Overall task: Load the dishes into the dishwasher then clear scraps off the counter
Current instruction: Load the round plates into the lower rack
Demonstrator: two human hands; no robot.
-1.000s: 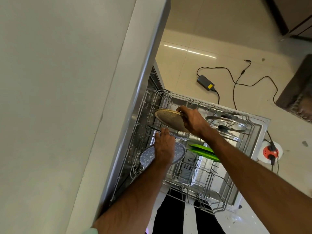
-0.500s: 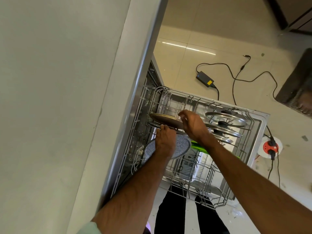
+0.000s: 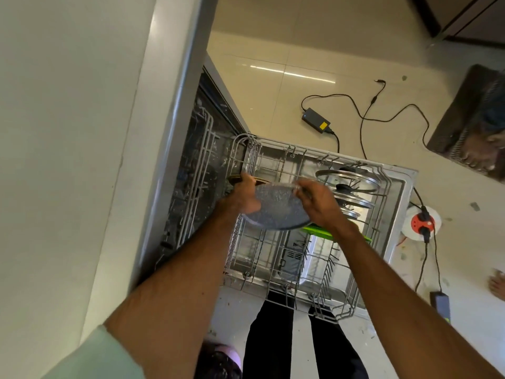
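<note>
A speckled plate [image 3: 276, 212] is being gripped at opposite edges by the left hand [image 3: 240, 199] and right hand [image 3: 318, 205], just above the rack [image 3: 308, 157], probably so it can be steered between its prongs.

Even daylight filled the room; a glare streak lay on the floor [image 3: 292, 73], edges bowed, hands slightly motion-blurred.
</note>
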